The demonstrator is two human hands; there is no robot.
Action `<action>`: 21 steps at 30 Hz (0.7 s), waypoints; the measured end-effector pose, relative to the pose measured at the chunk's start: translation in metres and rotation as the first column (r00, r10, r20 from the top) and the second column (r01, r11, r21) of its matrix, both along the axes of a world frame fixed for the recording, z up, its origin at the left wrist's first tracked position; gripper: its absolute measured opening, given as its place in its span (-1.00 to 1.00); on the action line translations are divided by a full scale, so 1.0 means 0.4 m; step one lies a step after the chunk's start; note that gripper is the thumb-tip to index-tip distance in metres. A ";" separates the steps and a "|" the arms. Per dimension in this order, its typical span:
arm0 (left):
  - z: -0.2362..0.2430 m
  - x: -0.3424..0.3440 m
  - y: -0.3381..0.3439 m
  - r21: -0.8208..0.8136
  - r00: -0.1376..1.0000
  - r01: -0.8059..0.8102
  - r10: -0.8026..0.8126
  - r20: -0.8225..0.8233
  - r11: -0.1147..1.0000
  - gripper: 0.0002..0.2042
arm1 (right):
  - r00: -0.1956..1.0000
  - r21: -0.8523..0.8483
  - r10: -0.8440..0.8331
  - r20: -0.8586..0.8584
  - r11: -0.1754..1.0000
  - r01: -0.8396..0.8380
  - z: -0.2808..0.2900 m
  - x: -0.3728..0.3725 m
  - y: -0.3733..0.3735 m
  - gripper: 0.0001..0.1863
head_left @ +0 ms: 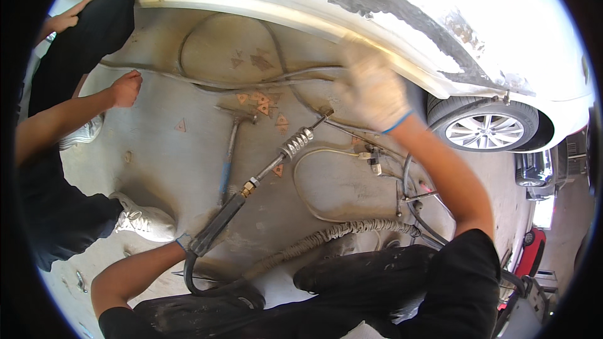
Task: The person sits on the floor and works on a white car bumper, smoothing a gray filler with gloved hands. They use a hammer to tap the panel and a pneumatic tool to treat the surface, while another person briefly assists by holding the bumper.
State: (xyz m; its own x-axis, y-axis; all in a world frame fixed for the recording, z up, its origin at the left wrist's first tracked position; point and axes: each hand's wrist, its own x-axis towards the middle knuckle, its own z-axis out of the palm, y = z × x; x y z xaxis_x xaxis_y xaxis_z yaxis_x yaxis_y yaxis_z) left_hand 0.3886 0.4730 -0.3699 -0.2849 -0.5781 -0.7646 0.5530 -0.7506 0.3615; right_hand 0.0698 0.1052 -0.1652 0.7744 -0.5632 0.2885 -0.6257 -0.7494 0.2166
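Note:
My left hand [191,245], in a glove with a blue cuff, is closed around the black handle of a dent puller [235,204]. The tool slants up and away to the right: a brass fitting, a metal rod with a ribbed silver coil, and a small tip over the floor. A thick black cable runs from its rear end. My right hand [372,88], in a pale glove, is smeared by motion beside the sill [282,16] of a white car [414,0]. Its fingers are too blurred to read. Bare grey patches mark the car's side.
A person in dark clothes crouches at left, one fist [127,89] over the floor. Between us lie a blue-handled hammer [227,163] and several copper-coloured triangular plates [264,108]. Hoses [213,85] and a fabric-sleeved cable [339,232] cross the floor. The car's wheel [483,130] stands right.

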 end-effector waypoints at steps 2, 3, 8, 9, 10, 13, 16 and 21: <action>-0.050 0.007 0.015 0.087 0.999 -0.003 0.008 -0.050 0.996 -0.79 | 1.000 -0.276 0.000 -0.030 0.961 -0.008 0.163 -0.038 -0.078 -0.12; -0.080 0.016 0.028 -0.074 0.983 0.146 -0.137 0.118 0.986 -0.80 | 0.998 -0.334 -0.015 -0.069 0.943 -0.009 0.224 -0.049 -0.121 -0.13; -0.227 0.025 0.095 -0.282 0.604 0.642 -0.243 0.759 0.713 -0.62 | 0.971 -0.459 0.092 -0.221 0.869 -0.187 0.309 0.009 -0.240 -0.15; -0.241 0.022 0.098 -0.290 0.612 0.621 -0.220 0.760 0.728 -0.59 | 0.970 -0.463 0.126 -0.207 0.861 -0.211 0.303 0.052 -0.250 -0.15; -0.242 0.022 0.099 -0.284 0.610 0.616 -0.217 0.762 0.735 -0.57 | 0.972 -0.456 0.080 -0.221 0.873 -0.175 0.294 0.092 -0.250 -0.16; -0.179 0.015 0.074 -0.246 0.592 0.628 -0.248 0.767 0.739 -0.56 | 0.902 -0.411 0.403 -0.157 0.803 -0.431 0.263 0.265 -0.275 -0.25; -0.044 0.010 0.028 -0.238 0.580 0.654 -0.274 0.767 0.718 -0.58 | 0.860 -0.317 0.504 -0.083 0.805 -0.502 0.261 0.347 -0.290 -0.17; 0.121 -0.018 -0.043 -0.151 0.306 0.828 -0.211 0.928 0.539 -0.75 | 0.848 -0.355 0.500 -0.173 0.772 -0.528 0.280 0.278 -0.302 -0.18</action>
State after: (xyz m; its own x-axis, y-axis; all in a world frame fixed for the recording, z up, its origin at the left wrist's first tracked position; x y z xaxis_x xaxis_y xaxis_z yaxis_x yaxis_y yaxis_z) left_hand 0.3814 0.4557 -0.3214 -0.2076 -0.8752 -0.4370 -0.6218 -0.2268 0.7496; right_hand 0.1809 -0.0157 -0.0530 0.9414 0.0662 0.3308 -0.1448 -0.8063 0.5735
